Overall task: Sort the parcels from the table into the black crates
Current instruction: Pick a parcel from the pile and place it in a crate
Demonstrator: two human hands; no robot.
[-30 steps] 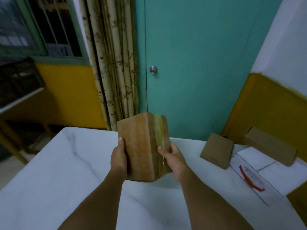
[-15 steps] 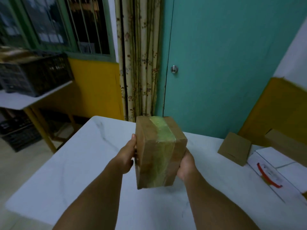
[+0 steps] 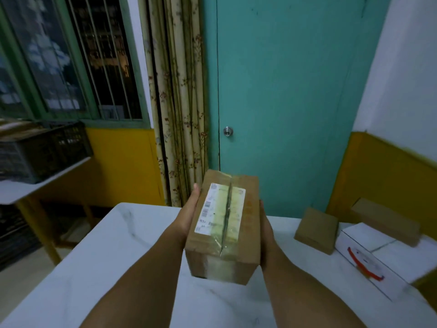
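A brown taped parcel [image 3: 223, 229] is held up above the white marbled surface [image 3: 113, 261], label face turned upward, clear of the top. The left hand [image 3: 189, 215] presses flat against its left side with fingers straight; the right hand [image 3: 264, 229] supports the opposite side, mostly hidden behind the box, so I cannot tell how its fingers lie. A black crate [image 3: 42, 151] sits on a side table [image 3: 35, 183] well off to the left under the window, and three more parcels wait at the right end of the surface: a small brown box [image 3: 316, 229], a white box [image 3: 369, 259] and a flat brown box [image 3: 385, 221] leaning on top of it. From here it looks like the label is being read to pick a crate. A squeeze between two palms can slip, so shifting one hand under the bottom before carrying it left would be safer, keeping the box level and lowering it in rather than dropping it.
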